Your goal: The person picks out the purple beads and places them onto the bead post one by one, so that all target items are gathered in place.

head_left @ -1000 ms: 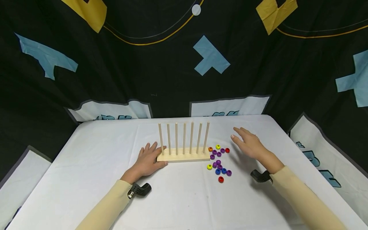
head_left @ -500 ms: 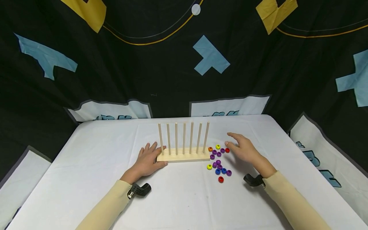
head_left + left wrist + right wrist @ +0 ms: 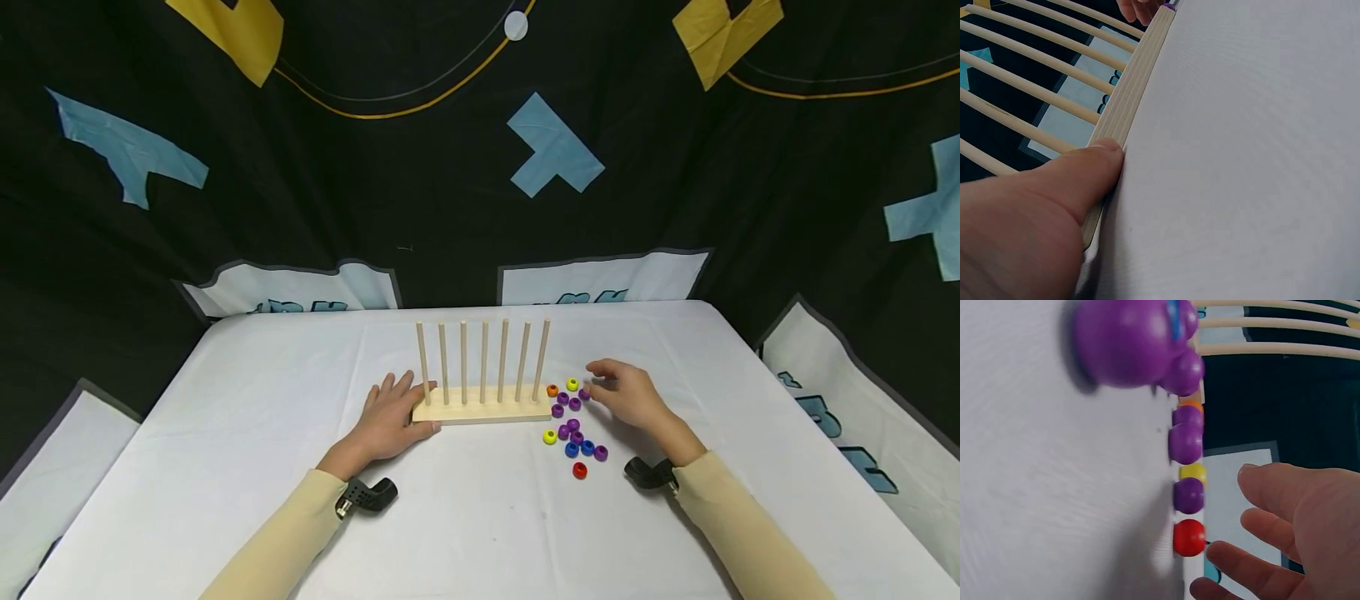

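Observation:
A pale wooden stand point(image 3: 483, 412) with a row of several upright pegs point(image 3: 483, 358) sits mid-table in the head view. My left hand point(image 3: 386, 421) grips its left end, thumb point(image 3: 1085, 175) along the front edge and index finger at the back. Right of the stand lie loose round beads: several purple ones point(image 3: 575, 404), blue point(image 3: 572, 450), yellow point(image 3: 550, 437), orange point(image 3: 552, 390) and red point(image 3: 580, 471). My right hand point(image 3: 628, 398) hovers at the pile's far right, fingers loosely bent and apart. Another red bead point(image 3: 1189, 538) is by its fingertips in the right wrist view, hidden in the head view.
White cloth covers the table point(image 3: 465, 517). Behind it hangs a black curtain point(image 3: 420, 200) with blue and yellow shapes. Each wrist carries a black camera mount, such as the right one point(image 3: 649, 473).
My right hand has come left and lower toward the far beads, its thumb and fingers drawing closer together and now covering the far red bead. The left hand and stand have stayed put.

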`<state>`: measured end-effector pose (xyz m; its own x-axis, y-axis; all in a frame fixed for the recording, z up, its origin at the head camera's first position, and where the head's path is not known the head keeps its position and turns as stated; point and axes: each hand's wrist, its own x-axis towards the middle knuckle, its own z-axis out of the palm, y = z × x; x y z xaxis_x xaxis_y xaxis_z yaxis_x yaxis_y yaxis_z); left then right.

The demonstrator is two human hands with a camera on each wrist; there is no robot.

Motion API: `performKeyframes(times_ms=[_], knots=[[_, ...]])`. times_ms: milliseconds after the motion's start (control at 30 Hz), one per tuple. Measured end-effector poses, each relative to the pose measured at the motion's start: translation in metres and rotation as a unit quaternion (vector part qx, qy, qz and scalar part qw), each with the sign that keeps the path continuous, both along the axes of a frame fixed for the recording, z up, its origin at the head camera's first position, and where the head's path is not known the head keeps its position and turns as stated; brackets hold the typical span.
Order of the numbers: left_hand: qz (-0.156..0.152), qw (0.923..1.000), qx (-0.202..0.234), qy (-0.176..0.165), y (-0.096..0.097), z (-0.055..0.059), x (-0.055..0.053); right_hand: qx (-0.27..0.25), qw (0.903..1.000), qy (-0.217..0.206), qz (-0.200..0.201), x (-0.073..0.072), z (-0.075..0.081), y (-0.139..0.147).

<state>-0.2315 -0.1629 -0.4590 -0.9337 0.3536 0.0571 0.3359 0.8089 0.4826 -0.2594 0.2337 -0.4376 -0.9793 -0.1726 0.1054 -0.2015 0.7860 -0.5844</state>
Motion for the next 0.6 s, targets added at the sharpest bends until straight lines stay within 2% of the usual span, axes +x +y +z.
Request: performKeyframes(times_ms=[233,600], knots=[[-0.001,1.0000,0.003,-0.002,0.001,-0.002,0.000,-0.007,0.9999,0.003,-0.008,-0.002,-0.010,0.000],[-0.001,1.0000,0.005,0.001,0.000,0.001,0.001,-0.012,0.9999,0.012,0.000,-0.004,-0.017,-0.001]])
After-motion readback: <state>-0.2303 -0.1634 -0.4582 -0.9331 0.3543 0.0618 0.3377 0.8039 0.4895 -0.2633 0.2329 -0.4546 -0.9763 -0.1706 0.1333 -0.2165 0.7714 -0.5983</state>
